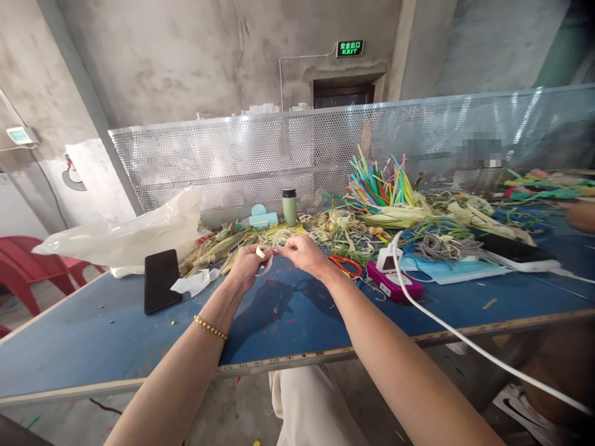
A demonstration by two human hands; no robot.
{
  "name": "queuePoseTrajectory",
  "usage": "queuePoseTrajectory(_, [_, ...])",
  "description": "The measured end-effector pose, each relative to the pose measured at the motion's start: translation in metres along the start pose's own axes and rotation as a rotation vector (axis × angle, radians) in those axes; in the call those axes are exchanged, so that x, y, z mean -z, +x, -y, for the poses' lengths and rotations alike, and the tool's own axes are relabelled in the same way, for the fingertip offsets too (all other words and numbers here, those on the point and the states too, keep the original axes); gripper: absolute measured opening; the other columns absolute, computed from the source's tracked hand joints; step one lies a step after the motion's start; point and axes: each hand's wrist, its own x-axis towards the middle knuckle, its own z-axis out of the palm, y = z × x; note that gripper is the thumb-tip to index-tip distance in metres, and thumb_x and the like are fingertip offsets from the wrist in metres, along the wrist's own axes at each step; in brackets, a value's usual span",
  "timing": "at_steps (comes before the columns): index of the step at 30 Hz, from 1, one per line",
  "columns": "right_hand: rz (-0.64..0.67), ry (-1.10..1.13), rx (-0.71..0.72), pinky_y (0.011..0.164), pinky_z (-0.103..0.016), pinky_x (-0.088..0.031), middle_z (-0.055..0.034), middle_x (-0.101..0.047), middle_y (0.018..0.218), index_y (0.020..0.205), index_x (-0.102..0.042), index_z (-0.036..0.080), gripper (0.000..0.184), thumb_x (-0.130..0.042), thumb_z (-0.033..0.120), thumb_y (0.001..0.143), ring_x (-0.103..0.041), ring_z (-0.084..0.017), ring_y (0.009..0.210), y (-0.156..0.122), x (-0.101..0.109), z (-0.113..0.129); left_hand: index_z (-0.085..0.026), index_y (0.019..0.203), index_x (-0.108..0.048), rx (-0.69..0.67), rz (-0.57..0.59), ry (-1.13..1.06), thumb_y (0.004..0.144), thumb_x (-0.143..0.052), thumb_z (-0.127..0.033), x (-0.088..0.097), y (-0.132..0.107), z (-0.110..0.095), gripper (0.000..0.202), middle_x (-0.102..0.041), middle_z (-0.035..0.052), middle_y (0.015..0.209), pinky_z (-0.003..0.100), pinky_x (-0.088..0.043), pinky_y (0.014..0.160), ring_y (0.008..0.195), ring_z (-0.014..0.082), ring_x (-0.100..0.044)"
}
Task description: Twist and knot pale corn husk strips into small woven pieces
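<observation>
My left hand and my right hand meet over the blue table, both pinched on a thin pale husk strip stretched between them. The strip curls below the left fingers. A gold bead bracelet sits on my left wrist. Just beyond the hands lies a pile of pale corn husks.
A black phone and white paper scrap lie left of my hands. Red-handled scissors, a pink box, a white cable, colourful strips, a green bottle, a plastic bag and a perforated metal screen surround them.
</observation>
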Motion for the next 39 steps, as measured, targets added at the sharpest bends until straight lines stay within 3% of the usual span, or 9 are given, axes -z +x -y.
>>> queuePoseTrajectory(2, [-0.051, -0.052, -0.006, 0.059, -0.026, -0.036, -0.0016, -0.061, 0.059, 0.06, -0.058, 0.018, 0.028, -0.063, 0.028, 0.085, -0.053, -0.014, 0.059, 0.002, 0.002, -0.002, -0.012, 0.06, -0.071, 0.023, 0.037, -0.005, 0.054, -0.086, -0.039, 0.001, 0.0, -0.001, 0.032, -0.057, 0.003, 0.055, 0.026, -0.033, 0.054, 0.052, 0.0099, -0.044])
queuePoseTrajectory(5, [-0.291, -0.176, 0.018, 0.073, -0.031, -0.043, -0.0079, -0.069, 0.082, 0.078, -0.067, 0.017, 0.011, -0.059, 0.02, 0.085, -0.059, -0.019, 0.075, 0.004, 0.006, -0.005, -0.012, 0.063, -0.072, 0.098, 0.096, 0.05, 0.055, -0.087, -0.041, 0.001, -0.003, -0.004, 0.034, -0.056, 0.0022, 0.053, 0.025, -0.029, 0.051, 0.049, 0.0087, -0.041])
queuePoseTrajectory(7, [-0.421, -0.241, 0.097, 0.083, -0.035, -0.044, -0.0113, -0.068, 0.094, 0.087, -0.069, 0.016, 0.016, -0.055, 0.011, 0.083, -0.059, -0.022, 0.086, 0.004, 0.007, -0.005, -0.012, 0.061, -0.071, 0.16, 0.136, 0.098, 0.057, -0.086, -0.043, 0.001, -0.005, -0.006, 0.034, -0.054, 0.0012, 0.051, 0.025, -0.024, 0.048, 0.046, 0.0073, -0.037])
queuePoseTrajectory(10, [-0.27, -0.213, 0.299, 0.093, -0.034, -0.043, -0.0099, -0.067, 0.101, 0.096, -0.072, 0.017, 0.035, -0.052, -0.002, 0.074, -0.058, -0.022, 0.097, 0.002, 0.004, 0.0, -0.014, 0.049, -0.064, 0.201, 0.16, 0.141, 0.06, -0.084, -0.042, 0.0, -0.008, -0.006, 0.035, -0.049, -0.0005, 0.046, 0.025, -0.022, 0.047, 0.044, 0.0065, -0.033])
queuePoseTrajectory(13, [-0.116, -0.175, 0.382, 0.094, -0.036, -0.043, -0.0079, -0.066, 0.1, 0.097, -0.075, 0.019, 0.03, -0.061, 0.002, 0.076, -0.057, -0.022, 0.1, -0.002, -0.001, 0.007, -0.015, 0.046, -0.06, 0.176, 0.162, 0.162, 0.056, -0.084, -0.034, -0.002, -0.009, -0.004, 0.032, -0.046, -0.0024, 0.044, 0.025, -0.026, 0.048, 0.045, 0.0072, -0.035])
queuePoseTrajectory(16, [-0.091, -0.095, 0.403, 0.09, -0.035, -0.043, -0.0052, -0.065, 0.089, 0.081, -0.076, 0.02, 0.006, -0.073, 0.015, 0.079, -0.056, -0.02, 0.092, -0.003, -0.003, 0.011, -0.015, 0.048, -0.061, 0.158, 0.169, 0.168, 0.051, -0.083, -0.028, -0.004, -0.009, -0.004, 0.026, -0.047, -0.0031, 0.047, 0.025, -0.029, 0.049, 0.047, 0.0078, -0.038])
queuePoseTrajectory(23, [-0.031, 0.25, 0.303, 0.06, -0.025, -0.04, -0.0018, -0.066, 0.081, 0.077, -0.074, 0.016, 0.006, -0.071, 0.013, 0.081, -0.053, -0.01, 0.065, 0.0, 0.005, 0.008, -0.012, 0.059, -0.069, 0.226, 0.183, 0.163, 0.058, -0.081, -0.031, -0.002, -0.011, -0.014, 0.022, -0.05, -0.0022, 0.051, 0.024, -0.026, 0.049, 0.049, 0.0068, -0.038])
queuePoseTrajectory(31, [-0.182, 0.043, 0.43, 0.082, -0.032, -0.046, -0.0045, -0.073, 0.089, 0.083, -0.078, 0.021, 0.011, -0.071, 0.013, 0.084, -0.061, -0.018, 0.088, 0.0, 0.005, 0.009, -0.01, 0.061, -0.07, 0.211, 0.067, 0.122, 0.066, -0.074, -0.033, -0.001, -0.005, -0.012, 0.024, -0.056, 0.0018, 0.051, 0.024, -0.03, 0.044, 0.043, 0.0094, -0.046])
queuePoseTrajectory(39, [-0.229, -0.177, 0.509, 0.082, -0.034, -0.036, -0.002, -0.074, 0.085, 0.082, -0.076, 0.023, 0.006, -0.074, 0.017, 0.084, -0.059, -0.018, 0.085, 0.0, 0.002, 0.004, -0.008, 0.066, -0.072, 0.196, 0.042, -0.005, 0.066, -0.076, -0.026, 0.001, -0.006, -0.015, 0.018, -0.061, 0.0043, 0.056, 0.022, -0.035, 0.046, 0.046, 0.0093, -0.05])
